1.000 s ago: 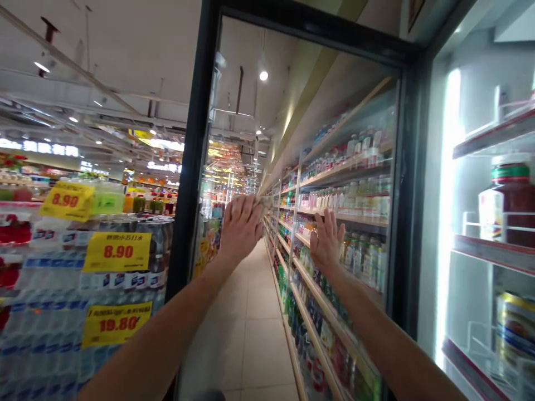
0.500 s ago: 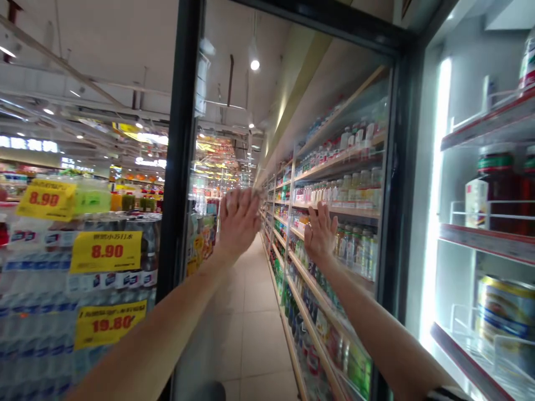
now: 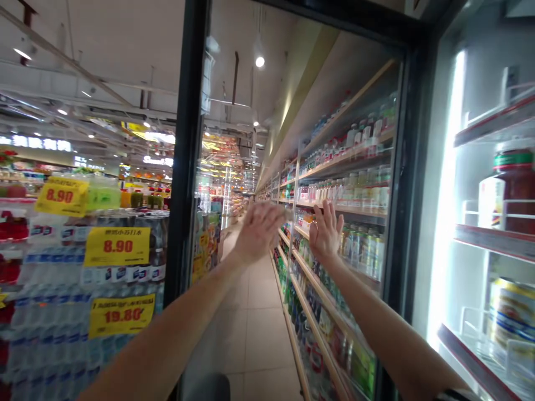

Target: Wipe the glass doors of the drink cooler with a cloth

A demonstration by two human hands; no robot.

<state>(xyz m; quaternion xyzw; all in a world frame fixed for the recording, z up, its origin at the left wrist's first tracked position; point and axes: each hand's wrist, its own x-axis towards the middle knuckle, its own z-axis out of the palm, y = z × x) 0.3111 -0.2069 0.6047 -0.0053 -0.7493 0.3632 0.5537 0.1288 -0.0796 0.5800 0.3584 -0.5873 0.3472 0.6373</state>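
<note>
An open glass cooler door [image 3: 414, 167] with a black frame stands in front of me. My left hand [image 3: 259, 231] is raised against the glass near its middle, smeared by motion. Something small and pale shows at its fingertips; I cannot make out what it is. To its right, my right hand [image 3: 327, 231] is laid on the glass with its fingers stretched up and apart, holding nothing. Shelves of bottles [image 3: 355, 189] show through or in the pane behind both hands.
On the right, the lit cooler holds a dark red bottle with a green cap [image 3: 514, 178] and cans [image 3: 512, 312] on wire-fronted shelves. Stacked water bottles [image 3: 50, 323] with yellow price signs [image 3: 117, 247] stand left of the door. Tiled floor [image 3: 267, 334] shows through the glass.
My left hand has moved right across the glass, closer to my right hand. My right hand stays at about the same place on the pane. The view has turned slightly left.
</note>
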